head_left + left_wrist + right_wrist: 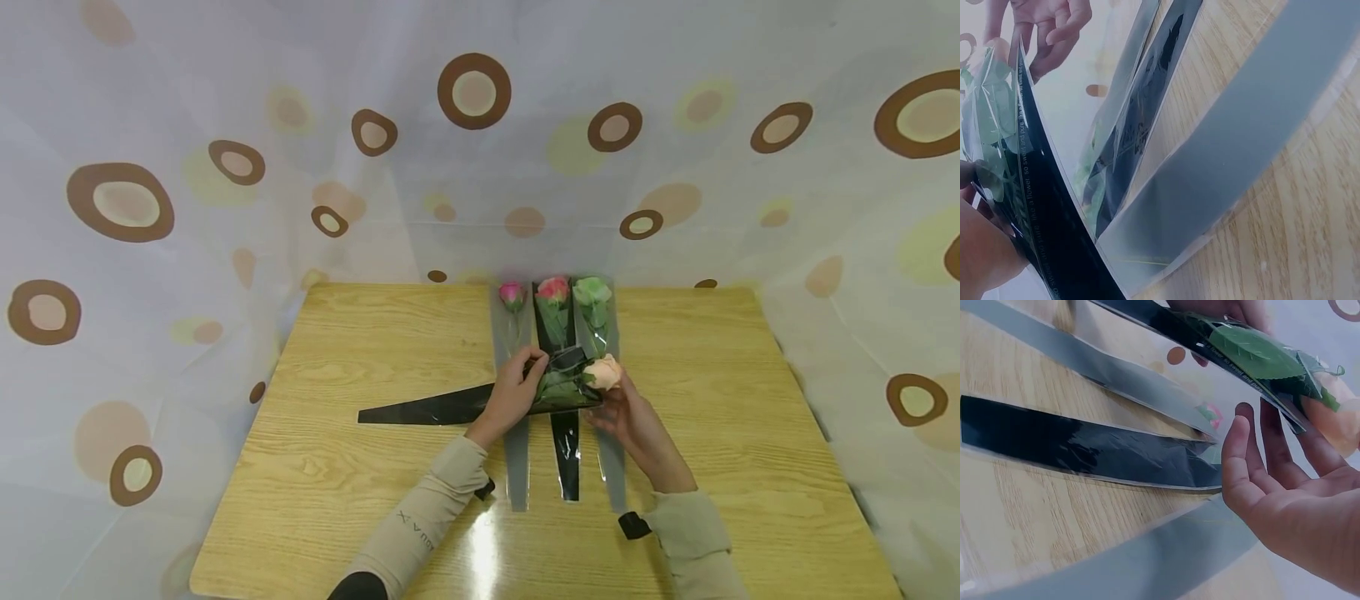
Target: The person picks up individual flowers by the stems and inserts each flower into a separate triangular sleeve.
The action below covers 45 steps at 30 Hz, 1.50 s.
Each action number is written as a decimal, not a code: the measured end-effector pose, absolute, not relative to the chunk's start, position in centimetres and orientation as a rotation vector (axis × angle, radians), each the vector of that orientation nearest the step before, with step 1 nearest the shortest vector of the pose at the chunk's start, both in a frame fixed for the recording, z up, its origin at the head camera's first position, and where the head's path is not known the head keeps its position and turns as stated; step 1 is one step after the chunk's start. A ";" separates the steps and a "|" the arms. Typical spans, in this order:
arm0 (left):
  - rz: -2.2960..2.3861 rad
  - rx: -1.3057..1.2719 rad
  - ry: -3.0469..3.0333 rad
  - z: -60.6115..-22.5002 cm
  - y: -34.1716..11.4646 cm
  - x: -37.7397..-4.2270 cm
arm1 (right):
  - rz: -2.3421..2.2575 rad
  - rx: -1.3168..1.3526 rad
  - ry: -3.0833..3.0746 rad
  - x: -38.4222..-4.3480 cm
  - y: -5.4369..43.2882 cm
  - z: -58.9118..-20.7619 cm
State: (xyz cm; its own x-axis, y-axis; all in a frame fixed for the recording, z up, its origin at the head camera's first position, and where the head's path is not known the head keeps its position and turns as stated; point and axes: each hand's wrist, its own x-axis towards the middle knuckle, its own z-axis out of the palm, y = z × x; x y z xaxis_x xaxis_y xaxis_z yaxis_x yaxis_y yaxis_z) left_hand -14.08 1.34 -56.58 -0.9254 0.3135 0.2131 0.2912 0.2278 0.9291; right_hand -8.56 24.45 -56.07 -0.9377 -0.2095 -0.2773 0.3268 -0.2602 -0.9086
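Note:
A peach rose [603,372] in a black-backed clear sleeve [431,408] is held crosswise above other wrapped flowers, its tapered tail pointing left. Green leaves [1250,350] show through the film. My left hand [513,392] grips the sleeve around its middle; some of its fingers are hidden behind the wrap. At the flower end, my right hand [633,425] holds the rose by its head and the sleeve's edge. The right wrist view shows the lower fingers [1235,450] loosely bent and apart from the sleeve, while the thumb is hidden behind the bloom.
Beneath lie three wrapped flowers side by side: a magenta rose [512,295] in grey, a pink-red rose [553,289] in black and a pale green rose [592,291] in grey. They rest on a wooden table [337,492]. A patterned cloth [540,192] stands behind its far edge.

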 end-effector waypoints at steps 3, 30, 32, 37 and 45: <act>1.838 0.614 2.447 -56.7 1.2 -14.1 | -2.270 0.085 1.587 -8.5 24.8 -56.3; 1.772 0.647 2.479 -57.0 1.6 -14.0 | -2.153 -0.096 1.322 -8.4 25.6 -56.6; 1.770 0.649 2.473 -57.0 1.7 -14.0 | -2.151 -0.065 1.350 -8.3 25.6 -56.5; 1.749 0.643 2.465 -56.7 1.5 -14.0 | -2.112 0.019 1.431 -8.3 25.6 -56.5; 1.720 0.673 2.475 -56.2 1.3 -14.1 | -2.034 0.004 1.481 -8.5 25.7 -56.5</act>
State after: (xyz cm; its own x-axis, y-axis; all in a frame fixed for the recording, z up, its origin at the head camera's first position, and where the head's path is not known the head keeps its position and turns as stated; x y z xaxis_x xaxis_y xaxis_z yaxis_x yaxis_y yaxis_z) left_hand -14.07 1.28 -56.24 -0.9036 0.3789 0.2001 0.3197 0.2852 0.9036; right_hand -8.46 25.68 -56.50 -0.8106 -0.4716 -0.3472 0.4753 -0.1836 -0.8605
